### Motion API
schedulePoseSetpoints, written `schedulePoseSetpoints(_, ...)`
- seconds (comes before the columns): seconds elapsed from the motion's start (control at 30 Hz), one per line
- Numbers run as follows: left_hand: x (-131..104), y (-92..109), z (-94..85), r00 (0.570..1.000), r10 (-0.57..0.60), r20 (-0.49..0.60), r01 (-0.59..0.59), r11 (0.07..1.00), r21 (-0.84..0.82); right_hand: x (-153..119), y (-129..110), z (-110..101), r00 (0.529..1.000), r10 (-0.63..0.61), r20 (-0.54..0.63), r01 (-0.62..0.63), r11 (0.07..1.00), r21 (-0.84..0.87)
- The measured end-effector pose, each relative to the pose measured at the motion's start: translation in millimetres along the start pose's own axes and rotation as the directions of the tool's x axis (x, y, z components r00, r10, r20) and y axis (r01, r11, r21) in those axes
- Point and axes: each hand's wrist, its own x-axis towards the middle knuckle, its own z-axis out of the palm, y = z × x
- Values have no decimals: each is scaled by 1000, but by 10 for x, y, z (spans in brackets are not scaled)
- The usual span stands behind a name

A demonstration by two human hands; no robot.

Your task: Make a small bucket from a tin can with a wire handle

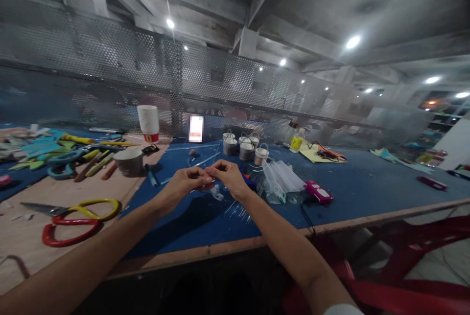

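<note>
My left hand and my right hand meet above the blue tabletop, fingertips pinched together. Whatever lies between the fingers is too small to make out. Just below and behind them is a whitish scrap on the table. Thin clear sticks lie scattered beside my right wrist. Beyond the hands stand several small buckets with thin handles. Right of my right hand is a bundle of translucent white sheeting.
Large scissors with red and yellow handles lie at left, near a grey bowl and stacked paper cups. A magenta device sits at right. A yellow-labelled bottle stands farther back. Perforated metal panels close off the rear.
</note>
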Motion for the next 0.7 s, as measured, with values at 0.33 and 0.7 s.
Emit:
schedulePoseSetpoints(0.33, 17, -11, -9, 1000, -22, 11, 22, 1000, -13, -7, 1, -1, 1000, 7, 8, -7, 1000, 16)
schedulePoseSetpoints(0.7, 41, -85, -37, 999, 31, -36, -30, 999, 37, 19, 24, 13, 1000, -16, -22, 16, 1000, 0)
